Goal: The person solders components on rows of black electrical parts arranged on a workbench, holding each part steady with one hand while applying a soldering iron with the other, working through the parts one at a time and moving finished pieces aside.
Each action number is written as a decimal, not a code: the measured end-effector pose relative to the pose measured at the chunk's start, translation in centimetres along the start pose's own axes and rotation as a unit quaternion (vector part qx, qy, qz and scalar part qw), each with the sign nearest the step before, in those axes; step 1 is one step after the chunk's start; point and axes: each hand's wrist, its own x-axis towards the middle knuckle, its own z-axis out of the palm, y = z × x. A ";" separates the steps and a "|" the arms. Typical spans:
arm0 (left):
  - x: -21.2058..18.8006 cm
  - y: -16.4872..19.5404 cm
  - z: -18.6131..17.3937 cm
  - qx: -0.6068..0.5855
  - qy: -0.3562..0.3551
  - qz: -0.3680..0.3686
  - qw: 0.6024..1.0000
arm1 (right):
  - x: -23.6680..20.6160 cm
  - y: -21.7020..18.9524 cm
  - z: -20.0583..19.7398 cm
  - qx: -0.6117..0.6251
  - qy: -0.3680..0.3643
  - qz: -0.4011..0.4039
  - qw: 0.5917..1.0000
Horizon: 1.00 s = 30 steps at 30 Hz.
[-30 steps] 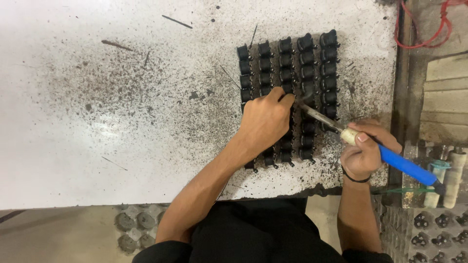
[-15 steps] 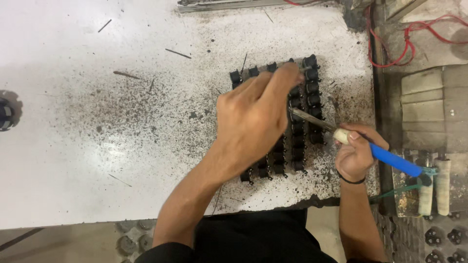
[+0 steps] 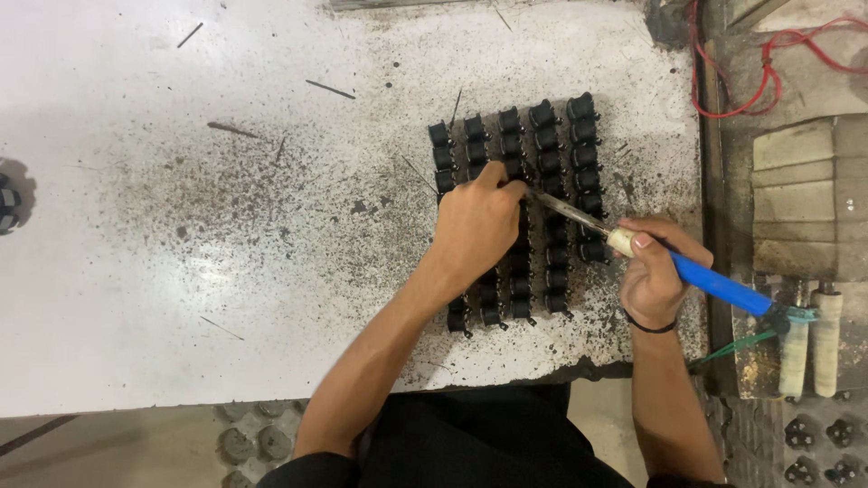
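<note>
Head view. White surface, heavily speckled with dark flecks and burn marks, densest around the middle and toward the right edge. A block of small black components sits in five upright rows near the right edge of the surface, running from close to the far edge down toward the near edge.

Left hand rests on top of the block, over its left and middle rows. Fingers curled together, thumb and forefinger pinched at one component in the middle rows; whether anything thin is held between them cannot be told. Forearm crosses the near edge of the surface.

Right hand is closed around a soldering iron with a blue handle and pale collar. Grip sits at the collar end. The metal shaft angles up and left across the right-hand rows, and its tip meets the left hand's fingertips. A black band circles the right wrist. The handle's rear end points past the right edge of the surface.

Beyond the right edge: red wire looped at the far corner, pale blocks stacked beside it, two pale cylinders standing near the near corner. Thin dark slivers lie scattered over the far half of the surface. A dark round object is cut off at the left edge.
</note>
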 end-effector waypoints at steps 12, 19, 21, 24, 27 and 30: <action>0.3 0.2 0.3 0.015 -0.019 0.006 1.000 | 0.7 0.2 -0.1 0.015 0.039 0.074 0.996; 0.0 0.1 0.1 -0.021 -0.017 -0.009 1.000 | 0.4 0.0 0.2 0.020 0.047 0.041 0.998; -0.2 0.0 0.0 -0.021 -0.010 -0.017 1.000 | 0.3 0.0 0.3 0.020 0.047 0.037 0.998; -0.4 -0.1 0.0 -0.015 0.009 -0.014 1.000 | 0.3 -0.1 0.4 0.029 0.047 0.031 0.998; -0.5 -0.4 0.1 -0.025 0.028 -0.013 0.999 | 0.4 -0.1 0.5 0.014 0.034 0.028 0.999; -0.4 -0.6 0.2 -0.035 0.040 -0.010 0.999 | 0.4 -0.1 0.5 0.024 0.051 0.035 0.998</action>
